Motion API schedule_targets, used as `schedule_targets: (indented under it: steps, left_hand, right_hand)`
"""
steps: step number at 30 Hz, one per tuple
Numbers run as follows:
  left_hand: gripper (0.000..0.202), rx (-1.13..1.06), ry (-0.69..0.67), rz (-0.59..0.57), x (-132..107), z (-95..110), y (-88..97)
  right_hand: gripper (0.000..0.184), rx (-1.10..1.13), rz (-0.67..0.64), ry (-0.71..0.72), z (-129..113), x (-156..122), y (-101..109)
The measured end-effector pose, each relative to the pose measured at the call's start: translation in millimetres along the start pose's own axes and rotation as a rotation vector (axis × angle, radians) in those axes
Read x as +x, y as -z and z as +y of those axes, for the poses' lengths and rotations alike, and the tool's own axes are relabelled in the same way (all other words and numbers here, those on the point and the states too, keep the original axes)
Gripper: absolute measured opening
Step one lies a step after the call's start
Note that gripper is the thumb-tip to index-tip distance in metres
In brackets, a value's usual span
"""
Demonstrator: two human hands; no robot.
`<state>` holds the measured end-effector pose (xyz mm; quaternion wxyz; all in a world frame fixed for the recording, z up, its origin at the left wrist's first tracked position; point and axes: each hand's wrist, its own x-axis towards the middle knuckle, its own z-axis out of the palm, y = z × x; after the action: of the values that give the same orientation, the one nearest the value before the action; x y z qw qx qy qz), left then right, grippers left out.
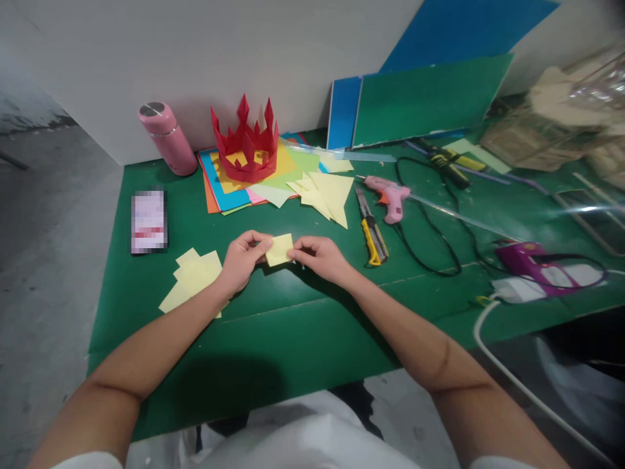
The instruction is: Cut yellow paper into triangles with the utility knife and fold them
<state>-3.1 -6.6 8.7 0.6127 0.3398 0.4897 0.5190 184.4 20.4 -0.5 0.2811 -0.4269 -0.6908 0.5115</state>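
A small yellow paper square (280, 250) is held just above the green table, between my two hands. My left hand (243, 259) pinches its left edge between thumb and fingers. At its lower right side, my right hand (319, 256) grips the edge the same way. Several loose yellow paper pieces (198, 280) lie beside my left wrist, partly hidden by the forearm. Beyond my hands, more folded yellow paper shapes (329, 194) rest in a pile. A red paper crown (249, 153) stands on a stack of coloured paper sheets (229, 200) at the back.
To the right lie a yellow box cutter (372, 238), a pink glue gun (389, 197) with a black cord, and a purple power strip (525, 260). A pink bottle (168, 140) and a pixelated phone (149, 221) are at left. Boards (430, 104) lean against the wall.
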Motion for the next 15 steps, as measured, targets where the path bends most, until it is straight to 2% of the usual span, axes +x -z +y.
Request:
schedule_targets:
  steps: [4, 9, 15]
  left_hand:
    - [0.039, -0.027, 0.025, 0.005, 0.1, -2.1, -1.4]
    - [0.038, -0.024, 0.015, -0.017, 1.4, -3.8, 0.1]
    - [0.039, -0.060, 0.037, -0.034, 1.1, -2.9, -0.2]
  right_hand:
    - [0.028, -0.091, 0.001, 0.042, -2.3, 0.1, 0.0]
    - [0.030, -0.158, -0.059, 0.071, -4.3, -0.4, 0.6]
    - [0.041, -0.324, -0.081, 0.142, -4.3, -0.2, -1.4]
